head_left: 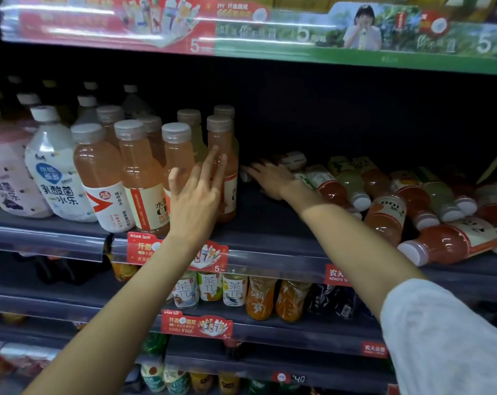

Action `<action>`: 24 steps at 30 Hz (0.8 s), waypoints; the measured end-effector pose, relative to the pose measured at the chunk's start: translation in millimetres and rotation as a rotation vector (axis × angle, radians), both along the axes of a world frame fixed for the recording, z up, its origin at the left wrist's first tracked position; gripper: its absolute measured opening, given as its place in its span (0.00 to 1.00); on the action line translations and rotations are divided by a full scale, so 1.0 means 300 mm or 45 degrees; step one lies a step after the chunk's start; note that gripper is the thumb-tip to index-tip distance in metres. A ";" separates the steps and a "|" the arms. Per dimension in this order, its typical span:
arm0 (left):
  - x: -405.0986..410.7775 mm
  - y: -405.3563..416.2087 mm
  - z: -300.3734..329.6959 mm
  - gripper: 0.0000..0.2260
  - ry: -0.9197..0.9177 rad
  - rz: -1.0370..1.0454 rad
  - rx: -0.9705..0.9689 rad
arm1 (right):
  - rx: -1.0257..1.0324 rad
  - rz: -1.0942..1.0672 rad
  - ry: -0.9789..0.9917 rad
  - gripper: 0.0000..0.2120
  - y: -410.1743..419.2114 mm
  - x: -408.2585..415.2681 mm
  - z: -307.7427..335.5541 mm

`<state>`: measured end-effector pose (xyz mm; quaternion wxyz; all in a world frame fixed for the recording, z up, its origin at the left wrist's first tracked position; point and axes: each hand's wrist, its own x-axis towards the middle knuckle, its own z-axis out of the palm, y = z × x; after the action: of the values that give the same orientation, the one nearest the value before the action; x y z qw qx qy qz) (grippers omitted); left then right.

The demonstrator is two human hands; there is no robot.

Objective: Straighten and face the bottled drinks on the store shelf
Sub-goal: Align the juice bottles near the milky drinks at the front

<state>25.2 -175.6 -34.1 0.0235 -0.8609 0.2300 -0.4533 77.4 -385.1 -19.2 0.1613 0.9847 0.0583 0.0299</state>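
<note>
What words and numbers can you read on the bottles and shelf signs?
"乳酸菌 水乐" on the white bottle.
"水溶 C" on the orange bottle, partly cut off.
"茶π" on the tea bottles one shelf down.
"农夫" over "NONGFU S", cut off, on the red shelf tag.
"开盖" and "5" on the red promo tag.
"5" on the top banner.
The banner's other print and the lying bottles' labels are too blurred.

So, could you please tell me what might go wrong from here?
1. The right hand reaches deep beside the fallen bottles; dragging one out may roll others off the shelf edge.
2. The left hand rests open-fingered against the upright bottles; a push could topple them.
</note>
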 end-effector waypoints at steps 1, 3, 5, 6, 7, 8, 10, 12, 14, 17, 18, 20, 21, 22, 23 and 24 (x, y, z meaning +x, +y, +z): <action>0.002 0.001 -0.002 0.36 -0.002 0.001 0.001 | -0.022 0.003 -0.046 0.33 0.002 -0.001 -0.001; 0.008 0.002 -0.005 0.36 -0.016 0.004 -0.001 | -0.138 0.012 -0.142 0.29 0.009 -0.013 0.007; 0.012 0.000 -0.010 0.37 -0.029 0.015 -0.004 | -0.250 0.001 -0.180 0.23 0.010 -0.031 0.016; 0.014 -0.001 -0.011 0.37 -0.033 0.019 -0.006 | -0.279 0.000 -0.176 0.22 0.007 -0.041 0.017; 0.015 -0.001 -0.012 0.38 -0.038 0.021 -0.011 | -0.294 0.016 -0.168 0.21 0.004 -0.052 0.015; 0.016 -0.002 -0.013 0.38 -0.039 0.019 -0.021 | -0.293 0.045 -0.170 0.21 0.001 -0.066 0.012; 0.018 -0.005 -0.018 0.38 -0.042 0.006 -0.042 | -0.207 0.139 -0.254 0.20 -0.005 -0.103 0.001; 0.019 -0.011 -0.028 0.37 -0.056 -0.002 -0.062 | 0.022 0.251 -0.414 0.19 -0.007 -0.150 0.002; 0.018 -0.017 -0.031 0.36 -0.037 0.001 -0.080 | 0.277 0.298 -0.511 0.21 0.012 -0.220 0.033; 0.009 -0.016 -0.022 0.39 0.000 -0.059 -0.114 | 0.548 0.283 -0.600 0.23 0.051 -0.327 0.082; -0.001 -0.016 -0.016 0.40 0.012 -0.123 -0.141 | 0.626 0.271 -0.648 0.23 0.062 -0.356 0.098; -0.037 -0.022 -0.013 0.40 0.046 -0.265 -0.279 | 0.793 0.219 -0.721 0.23 0.080 -0.399 0.127; -0.059 -0.027 -0.010 0.39 0.064 -0.320 -0.372 | 0.881 0.188 -0.743 0.22 0.088 -0.413 0.144; -0.078 -0.034 -0.006 0.38 0.097 -0.363 -0.453 | 0.953 0.156 -0.750 0.22 0.099 -0.422 0.162; -0.096 -0.043 -0.005 0.38 0.143 -0.401 -0.506 | 0.994 0.120 -0.747 0.22 0.108 -0.429 0.178; -0.107 -0.052 -0.004 0.39 0.193 -0.432 -0.538 | 1.008 0.086 -0.737 0.22 0.118 -0.433 0.195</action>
<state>-6.8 -191.2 -35.4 -0.2499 -0.8274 0.2725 -0.4228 -52.5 -349.6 39.2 -0.2169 0.9193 0.0271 0.3273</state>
